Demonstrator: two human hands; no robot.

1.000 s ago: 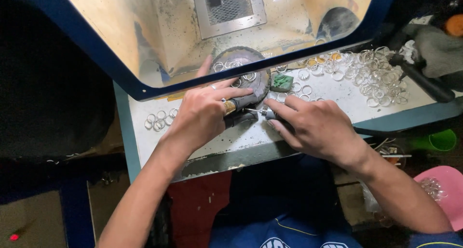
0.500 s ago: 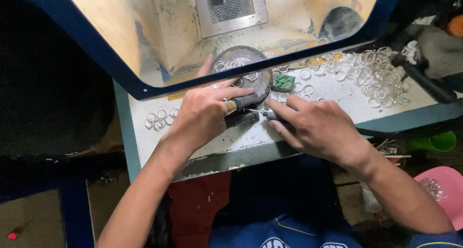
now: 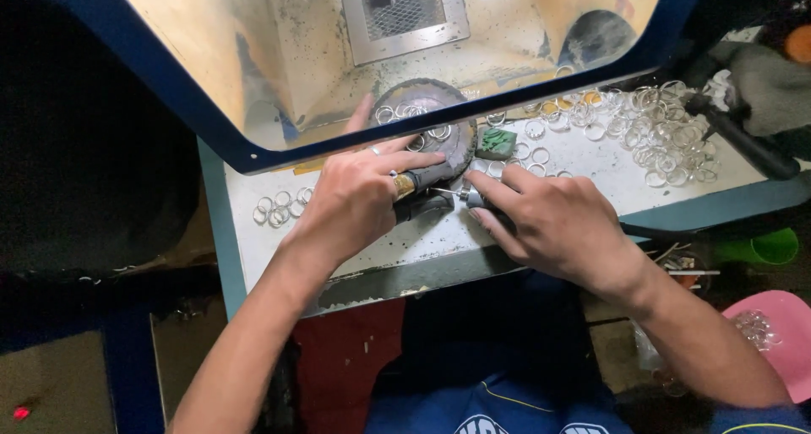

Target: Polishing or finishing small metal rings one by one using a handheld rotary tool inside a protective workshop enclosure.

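My left hand (image 3: pixel 359 198) pinches a small metal ring (image 3: pixel 400 186) against a dark wooden peg (image 3: pixel 431 201) at the bench's middle. My right hand (image 3: pixel 553 223) grips a slim rotary handpiece (image 3: pixel 477 200), its thin bit pointing left at the ring. The two hands almost touch. Just behind them lies a round dark dish (image 3: pixel 439 122) with a few silver rings on it. A small green block (image 3: pixel 496 143) sits to the dish's right.
Several silver rings (image 3: pixel 655 126) are heaped at the bench's back right and a few more (image 3: pixel 274 210) lie at the left. A blue-framed transparent shield (image 3: pixel 253 155) hangs over the back of the bench. A pink bowl (image 3: pixel 773 337) and green cup (image 3: pixel 773 248) sit lower right.
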